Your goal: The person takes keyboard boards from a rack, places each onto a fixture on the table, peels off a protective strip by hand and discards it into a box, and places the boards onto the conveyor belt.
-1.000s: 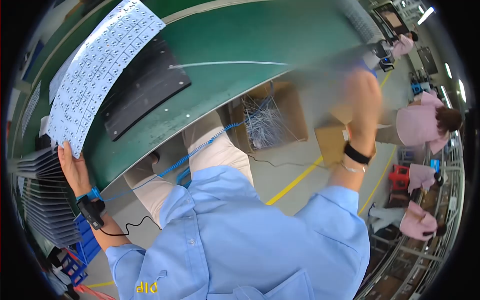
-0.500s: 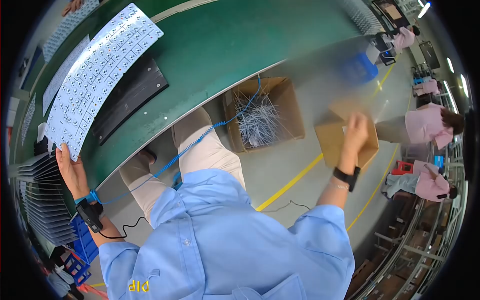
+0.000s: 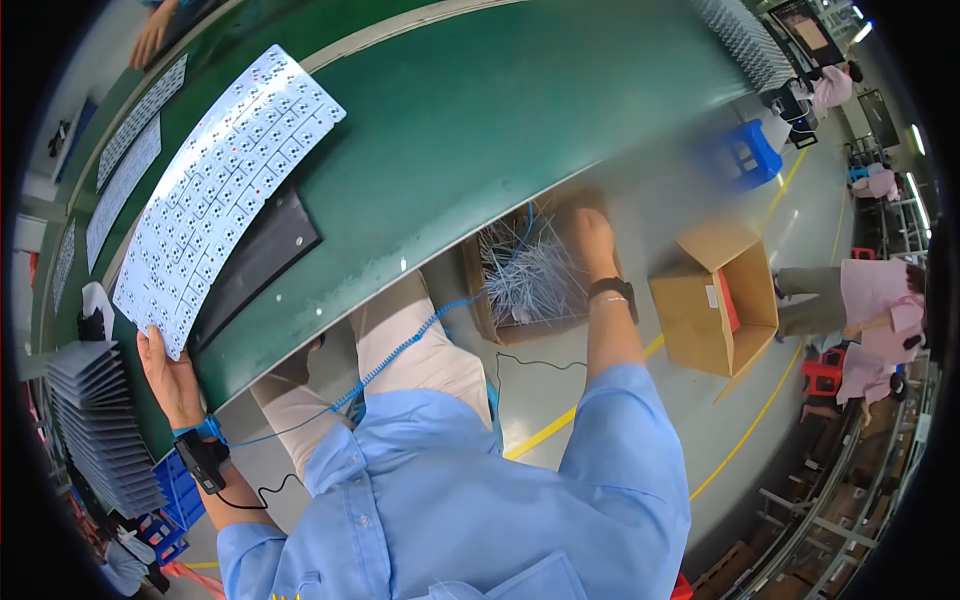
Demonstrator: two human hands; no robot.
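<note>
My left hand grips the lower corner of a long white keyboard circuit board, thumb on its face. The board is tilted, and its many small switch positions face up. Beneath it, partly covered, a black flat plate lies on the green bench. Out to the right, my right hand is over the right side of an open cardboard box beside the bench edge. Thin pale strips fill that box. The right fingers are blurred, so whether they hold anything does not show.
More white boards lie along the far left of the bench. A stack of dark sheets stands at lower left. A blue coiled cord runs from my left wrist past my lap. Another carton, a blue stool and co-workers are to the right.
My right hand has moved left, from in front of the farther carton to over the box of strips. My left hand still holds the board, and the whole view has shifted slightly.
</note>
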